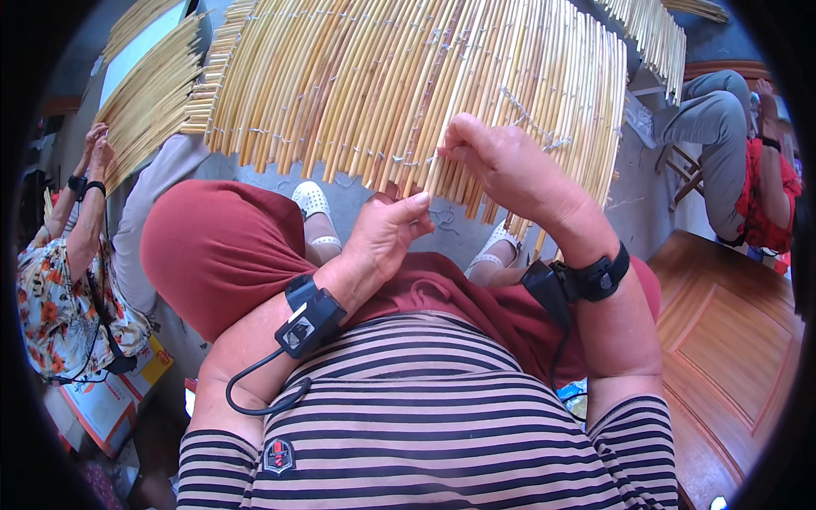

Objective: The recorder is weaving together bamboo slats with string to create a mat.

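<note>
A mat of pale yellow reed sticks spreads out in front of me, its sticks bound by rows of thin white string. My left hand is closed at the near ends of the sticks, thumb and fingers around a reed stick. Just above and to its right, my right hand is pinched over the mat where a string row meets the fingertips; a bit of white string shows there. A loose, knotted length of string lies on the sticks beyond my right wrist.
At left, a co-worker's hands hold another reed mat. Another person in red sits at right, near a hanging mat and a wooden stool. A brown wooden panel is at lower right.
</note>
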A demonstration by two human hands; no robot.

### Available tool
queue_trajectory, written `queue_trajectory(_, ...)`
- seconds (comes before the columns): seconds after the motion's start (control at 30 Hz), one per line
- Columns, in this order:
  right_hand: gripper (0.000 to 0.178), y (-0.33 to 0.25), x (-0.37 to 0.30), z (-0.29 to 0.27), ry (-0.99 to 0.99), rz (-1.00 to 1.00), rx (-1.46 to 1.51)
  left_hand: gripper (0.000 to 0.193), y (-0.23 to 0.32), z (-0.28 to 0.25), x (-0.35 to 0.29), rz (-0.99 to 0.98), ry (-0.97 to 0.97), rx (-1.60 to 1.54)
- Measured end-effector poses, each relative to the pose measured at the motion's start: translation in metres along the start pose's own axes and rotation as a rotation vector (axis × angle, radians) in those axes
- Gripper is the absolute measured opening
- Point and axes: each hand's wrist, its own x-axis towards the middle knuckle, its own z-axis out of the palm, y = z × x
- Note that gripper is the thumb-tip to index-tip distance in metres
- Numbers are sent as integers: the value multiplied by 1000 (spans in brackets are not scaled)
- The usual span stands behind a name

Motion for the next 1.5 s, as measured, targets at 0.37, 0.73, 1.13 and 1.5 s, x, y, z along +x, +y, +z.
queue_trajectory(0.37,11,-3,7,-5,-89,85,10,17,5,-6,4,-64,-89,-16)
queue_trajectory(0.73,13,-4,3,0,-34,21,-29,15,-3,1,1,46,29,39)
queue_trajectory(1.13,6,-13,-1,-11,85,-32,-398,11,1,2,3,57,34,17)
queue_trajectory(1.5,5,-22,-4,-4,29,-54,-282,12,2,-1,5,74,-30,12)
